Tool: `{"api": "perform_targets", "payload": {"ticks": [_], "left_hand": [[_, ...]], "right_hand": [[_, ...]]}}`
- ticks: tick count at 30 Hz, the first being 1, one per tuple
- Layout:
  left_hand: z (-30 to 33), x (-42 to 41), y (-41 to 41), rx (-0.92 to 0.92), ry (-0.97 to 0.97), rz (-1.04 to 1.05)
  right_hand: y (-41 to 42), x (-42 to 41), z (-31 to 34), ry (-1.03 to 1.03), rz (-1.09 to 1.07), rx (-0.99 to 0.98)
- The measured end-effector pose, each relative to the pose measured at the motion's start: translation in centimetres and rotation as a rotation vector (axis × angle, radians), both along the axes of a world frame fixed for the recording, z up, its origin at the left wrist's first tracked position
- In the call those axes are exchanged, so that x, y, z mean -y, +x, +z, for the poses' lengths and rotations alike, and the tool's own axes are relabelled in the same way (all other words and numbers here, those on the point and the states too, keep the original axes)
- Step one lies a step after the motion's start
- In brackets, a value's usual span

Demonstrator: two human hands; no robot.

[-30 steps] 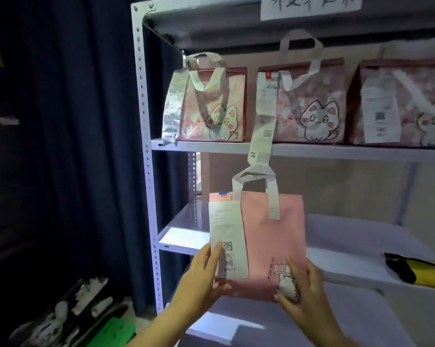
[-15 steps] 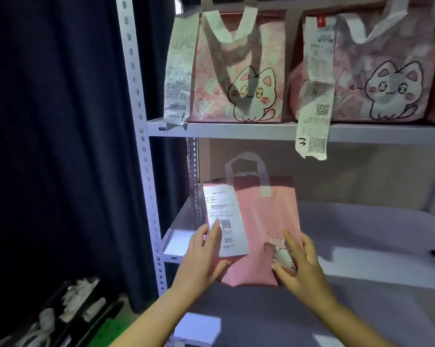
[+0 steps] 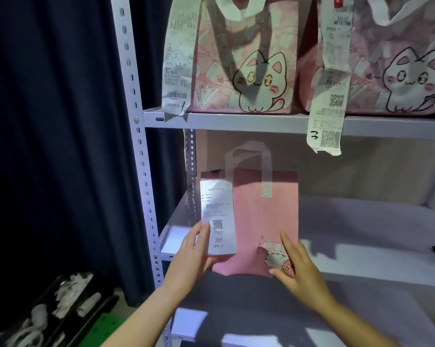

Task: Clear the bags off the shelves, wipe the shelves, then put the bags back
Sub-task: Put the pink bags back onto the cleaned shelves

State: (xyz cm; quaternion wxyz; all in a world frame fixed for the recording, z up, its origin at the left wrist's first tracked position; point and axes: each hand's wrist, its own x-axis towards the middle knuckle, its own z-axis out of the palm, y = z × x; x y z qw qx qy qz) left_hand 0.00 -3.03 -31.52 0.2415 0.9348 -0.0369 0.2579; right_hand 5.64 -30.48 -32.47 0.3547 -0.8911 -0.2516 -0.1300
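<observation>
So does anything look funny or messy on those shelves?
A little. The long receipt on the right-hand cat bag dangles below the upper shelf edge, its end curled. The left cat bag's receipt also curls at the edge. The plain pink bag, between both hands, stands straight.

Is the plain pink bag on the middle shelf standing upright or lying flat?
Upright. The plain pink fabric bag stands on the grey metal middle shelf, white handle on top, both hands at its lower corners.
</observation>
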Motion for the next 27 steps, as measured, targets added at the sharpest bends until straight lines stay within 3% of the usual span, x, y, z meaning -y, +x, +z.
{"api": "perform_targets", "payload": {"ticks": [6, 11, 16, 27], "left_hand": [[-1.0, -1.3, 0.4, -0.043, 0.066, -0.086], [1.4, -0.9, 0.7, -0.040, -0.107, -0.068], [3.0, 0.1, 2.4, -0.227, -0.447, -0.088], [0.5, -2.7, 4.8, -0.347, -0.547, -0.087]], "right_hand": [[0.6, 0.9, 0.9, 0.056, 0.069, -0.130], [1.3, 0.5, 3.0, 0.270, -0.006, -0.168], [2.3, -1.9, 4.6, 0.417, -0.079, -0.324], [4.1, -2.7, 2.7, 0.508, -0.075, -0.405]]}}
